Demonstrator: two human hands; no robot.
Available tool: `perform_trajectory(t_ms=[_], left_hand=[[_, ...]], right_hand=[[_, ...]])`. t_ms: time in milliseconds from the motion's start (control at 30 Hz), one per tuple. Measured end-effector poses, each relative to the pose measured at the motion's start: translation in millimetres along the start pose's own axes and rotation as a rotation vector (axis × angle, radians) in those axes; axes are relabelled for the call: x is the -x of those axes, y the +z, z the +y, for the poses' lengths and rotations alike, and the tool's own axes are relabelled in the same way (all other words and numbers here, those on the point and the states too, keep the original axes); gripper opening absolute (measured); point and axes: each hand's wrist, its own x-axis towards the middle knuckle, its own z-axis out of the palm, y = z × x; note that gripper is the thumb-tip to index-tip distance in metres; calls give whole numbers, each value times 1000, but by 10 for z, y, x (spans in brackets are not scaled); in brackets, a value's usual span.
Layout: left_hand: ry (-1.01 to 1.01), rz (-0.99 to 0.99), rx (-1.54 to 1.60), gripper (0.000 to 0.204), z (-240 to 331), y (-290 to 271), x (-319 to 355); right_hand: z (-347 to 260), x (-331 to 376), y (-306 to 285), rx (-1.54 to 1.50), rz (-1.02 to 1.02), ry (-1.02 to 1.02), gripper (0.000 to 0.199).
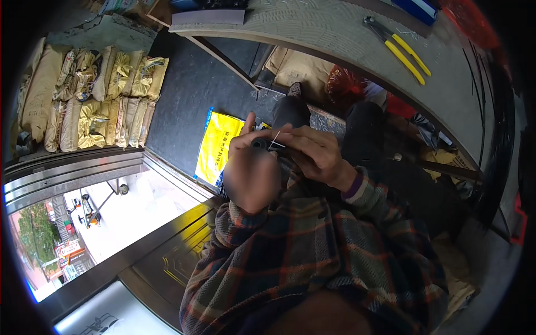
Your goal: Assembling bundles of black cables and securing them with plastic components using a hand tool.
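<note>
My left hand (252, 173) is raised in front of my chest, its fingers closed round a small dark round piece (259, 144) with a hole in its end. Beside it my right hand (321, 153) has its fingers bent and pressed together at the same spot. A thin pale wire-like length (274, 139) shows between the two hands, near the right fingertips. Part of the left hand is blurred, and the fingers hide most of the dark piece, so its exact kind cannot be told. Just beyond the left hand lies a yellow printed bag (218, 146) with a blue edge.
Yellow-handled nippers (399, 51) lie on the grey workbench (312, 28) ahead, with a blue box (416, 10) at its far edge. Brown paper-wrapped bundles (92, 103) are stacked at the left, above a bright doorway (111, 206). A red plastic bag (341, 82) sits below the bench.
</note>
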Motion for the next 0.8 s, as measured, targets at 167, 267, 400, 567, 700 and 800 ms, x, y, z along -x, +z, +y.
perform_trajectory(t_ms=[167, 267, 400, 567, 700, 800], left_hand=[[56, -305, 81, 24, -239, -149, -188], [146, -397, 125, 28, -311, -110, -289], [183, -378, 219, 24, -400, -81, -286], [-76, -252, 264, 60, -359, 65, -228], [-174, -319, 325, 67, -365, 93, -253], [-92, -369, 217, 61, -337, 53, -283]], right_hand=[[90, 120, -85, -38, -93, 35, 35], [128, 90, -184, -152, -139, 59, 33], [249, -245, -827, -108, -472, 243, 24], [636, -562, -1815, 1174, -7, 251, 22], [819, -572, -1935, 1374, -191, 275, 31], [885, -599, -1934, 1462, -289, 150, 30]])
